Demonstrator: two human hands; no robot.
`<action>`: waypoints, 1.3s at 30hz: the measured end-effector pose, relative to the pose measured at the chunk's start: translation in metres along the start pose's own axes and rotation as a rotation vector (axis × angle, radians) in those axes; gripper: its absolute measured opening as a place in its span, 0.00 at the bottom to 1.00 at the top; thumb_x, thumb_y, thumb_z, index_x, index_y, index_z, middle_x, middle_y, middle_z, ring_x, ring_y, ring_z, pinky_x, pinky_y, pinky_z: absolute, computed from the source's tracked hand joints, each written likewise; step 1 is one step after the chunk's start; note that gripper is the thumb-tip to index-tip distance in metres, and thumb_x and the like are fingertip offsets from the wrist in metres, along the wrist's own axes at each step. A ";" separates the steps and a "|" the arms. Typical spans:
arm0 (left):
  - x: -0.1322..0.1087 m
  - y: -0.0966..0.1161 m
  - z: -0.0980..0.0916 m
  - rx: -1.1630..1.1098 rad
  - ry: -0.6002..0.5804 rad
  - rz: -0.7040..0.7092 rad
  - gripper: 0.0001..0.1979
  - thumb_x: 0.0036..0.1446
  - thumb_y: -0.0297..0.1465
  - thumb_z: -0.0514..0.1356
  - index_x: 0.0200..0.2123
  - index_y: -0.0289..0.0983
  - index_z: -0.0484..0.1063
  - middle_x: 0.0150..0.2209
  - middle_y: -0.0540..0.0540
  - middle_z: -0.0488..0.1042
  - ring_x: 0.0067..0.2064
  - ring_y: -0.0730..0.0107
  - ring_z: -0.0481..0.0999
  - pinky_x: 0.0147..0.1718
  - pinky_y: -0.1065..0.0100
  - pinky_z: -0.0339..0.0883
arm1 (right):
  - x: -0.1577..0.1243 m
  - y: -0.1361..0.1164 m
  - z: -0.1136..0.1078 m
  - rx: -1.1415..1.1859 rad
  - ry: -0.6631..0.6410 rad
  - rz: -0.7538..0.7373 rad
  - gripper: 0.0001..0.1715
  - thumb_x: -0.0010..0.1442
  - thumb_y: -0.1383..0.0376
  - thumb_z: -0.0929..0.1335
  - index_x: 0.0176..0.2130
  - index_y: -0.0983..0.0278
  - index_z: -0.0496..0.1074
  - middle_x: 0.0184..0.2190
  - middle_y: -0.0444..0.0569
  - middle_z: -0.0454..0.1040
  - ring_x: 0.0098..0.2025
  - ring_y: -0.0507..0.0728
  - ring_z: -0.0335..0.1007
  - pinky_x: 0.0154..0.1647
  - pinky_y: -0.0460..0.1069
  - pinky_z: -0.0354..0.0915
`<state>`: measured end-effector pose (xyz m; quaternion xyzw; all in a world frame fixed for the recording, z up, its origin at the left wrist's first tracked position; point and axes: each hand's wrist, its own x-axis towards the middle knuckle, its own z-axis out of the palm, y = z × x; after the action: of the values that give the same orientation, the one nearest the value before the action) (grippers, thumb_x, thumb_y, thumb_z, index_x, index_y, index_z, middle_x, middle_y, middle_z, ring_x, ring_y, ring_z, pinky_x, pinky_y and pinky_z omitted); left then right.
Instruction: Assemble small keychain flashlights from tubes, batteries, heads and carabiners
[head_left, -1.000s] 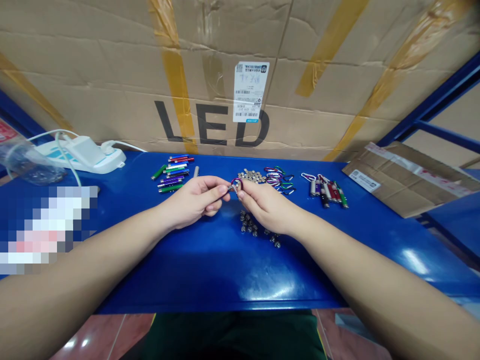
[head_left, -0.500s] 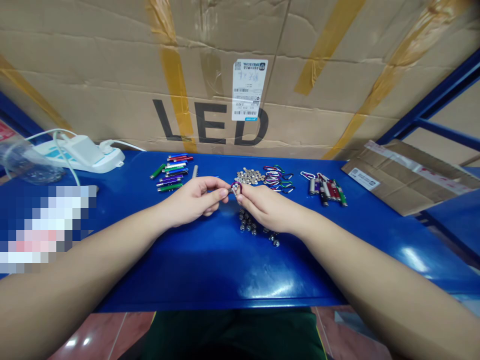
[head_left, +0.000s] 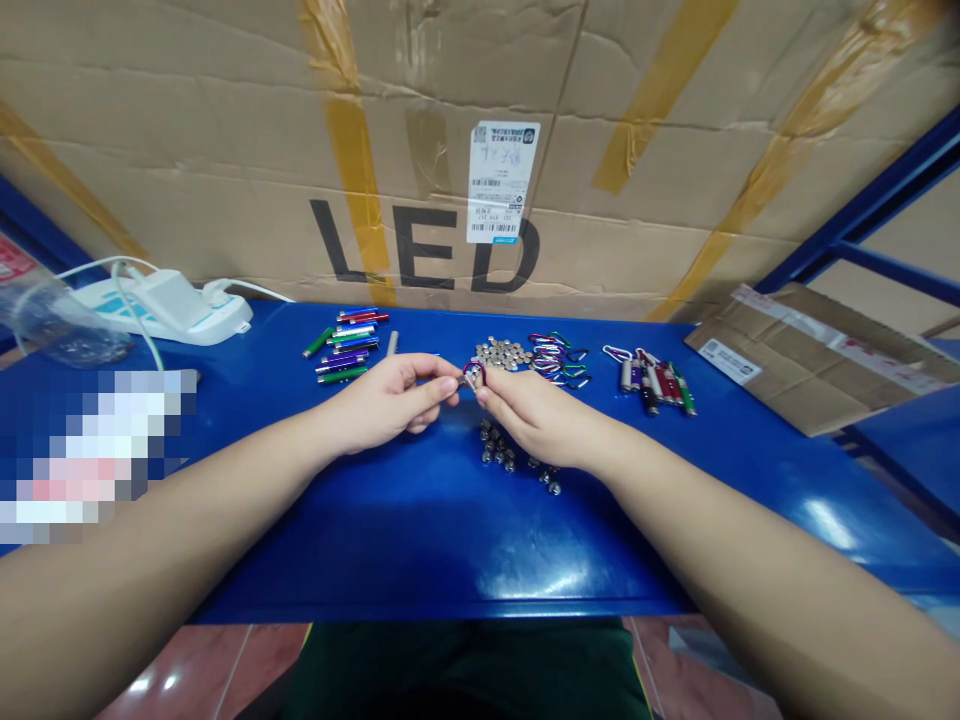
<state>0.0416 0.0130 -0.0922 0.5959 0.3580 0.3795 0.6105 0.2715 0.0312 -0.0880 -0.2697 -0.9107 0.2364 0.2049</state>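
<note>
While pinching a small purple clip (head_left: 472, 375) above the blue table (head_left: 420, 540): right hand (head_left: 536, 415) closed on the clip, left hand (head_left: 386, 400) curled shut just beside it, anything held there too tiny to tell. Behind the clip, a heap of round silver batteries (head_left: 499, 352); in front, little metal caps (head_left: 499, 450).

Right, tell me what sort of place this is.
Probably a small assembly or packing workshop: a blue metal workbench holds sorted piles of keychain flashlights, carabiners and button cells, with a large shipping carton marked LED behind.
</note>
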 end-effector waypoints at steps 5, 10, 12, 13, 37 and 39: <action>0.001 -0.001 0.000 -0.020 -0.015 -0.006 0.21 0.57 0.43 0.73 0.45 0.33 0.76 0.32 0.49 0.74 0.21 0.83 0.63 0.18 0.76 0.58 | -0.001 0.001 0.000 0.012 0.042 0.009 0.15 0.76 0.59 0.55 0.35 0.59 0.57 0.29 0.43 0.63 0.29 0.54 0.59 0.35 0.51 0.58; 0.001 0.000 0.001 -0.051 -0.013 -0.006 0.21 0.57 0.43 0.73 0.43 0.33 0.76 0.32 0.49 0.74 0.20 0.84 0.62 0.18 0.76 0.57 | 0.000 -0.001 -0.002 -0.011 0.015 0.032 0.15 0.77 0.59 0.55 0.37 0.60 0.59 0.31 0.45 0.66 0.31 0.54 0.61 0.36 0.52 0.59; 0.001 -0.001 0.002 -0.060 -0.010 -0.008 0.21 0.57 0.43 0.73 0.43 0.33 0.76 0.32 0.49 0.74 0.20 0.84 0.62 0.17 0.76 0.57 | 0.000 -0.001 -0.002 -0.012 -0.001 0.034 0.15 0.77 0.59 0.55 0.38 0.60 0.60 0.32 0.46 0.67 0.32 0.55 0.63 0.37 0.52 0.60; 0.001 -0.001 0.002 -0.065 -0.009 -0.010 0.21 0.56 0.43 0.73 0.42 0.33 0.76 0.32 0.49 0.74 0.20 0.84 0.62 0.17 0.76 0.57 | 0.000 -0.002 -0.002 -0.014 -0.005 0.034 0.15 0.77 0.59 0.55 0.38 0.61 0.60 0.33 0.47 0.68 0.33 0.55 0.64 0.38 0.52 0.61; -0.002 0.006 0.003 0.093 -0.031 -0.064 0.17 0.60 0.39 0.70 0.45 0.34 0.74 0.32 0.50 0.72 0.23 0.82 0.65 0.19 0.77 0.57 | -0.002 -0.009 -0.003 0.442 0.300 0.210 0.10 0.68 0.58 0.67 0.42 0.62 0.71 0.30 0.45 0.76 0.28 0.53 0.73 0.31 0.50 0.67; -0.004 0.008 0.005 0.090 -0.030 -0.069 0.18 0.59 0.40 0.70 0.43 0.34 0.73 0.30 0.52 0.71 0.23 0.81 0.66 0.19 0.77 0.57 | 0.000 -0.008 0.004 0.525 0.280 0.204 0.13 0.65 0.57 0.70 0.45 0.62 0.71 0.29 0.43 0.74 0.27 0.53 0.71 0.29 0.49 0.67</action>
<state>0.0438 0.0074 -0.0842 0.6157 0.3858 0.3329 0.6011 0.2663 0.0240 -0.0873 -0.3276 -0.7497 0.4433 0.3661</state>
